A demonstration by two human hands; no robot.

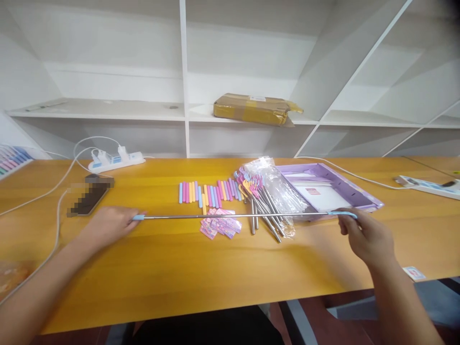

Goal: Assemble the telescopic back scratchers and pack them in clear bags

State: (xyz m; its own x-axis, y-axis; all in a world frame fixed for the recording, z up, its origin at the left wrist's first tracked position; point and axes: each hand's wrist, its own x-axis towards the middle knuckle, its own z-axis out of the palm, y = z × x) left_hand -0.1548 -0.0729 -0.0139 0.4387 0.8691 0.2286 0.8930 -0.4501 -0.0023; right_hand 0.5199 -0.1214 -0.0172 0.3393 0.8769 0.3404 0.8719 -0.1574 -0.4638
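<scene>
A telescopic back scratcher (237, 216) is drawn out long and level above the table, a thin metal rod with light blue ends. My left hand (113, 226) is closed around its blue grip at the left end. At the other end my right hand (372, 239) pinches the curved blue scratcher head. Behind the rod lie several metal back scratcher rods (268, 215) with coloured claw heads, piled beside clear plastic bags (287, 191). Several pastel grip sleeves (212, 193) lie in a row, and printed pink cards (220, 224) are fanned out below them.
A purple box (359, 199) with white packets inside stands right of the bags. Left are a dark phone (91, 194), a power strip (117, 162) and loose white cables. A second power strip (427, 186) lies far right. A taped parcel (251, 108) sits on the shelf behind.
</scene>
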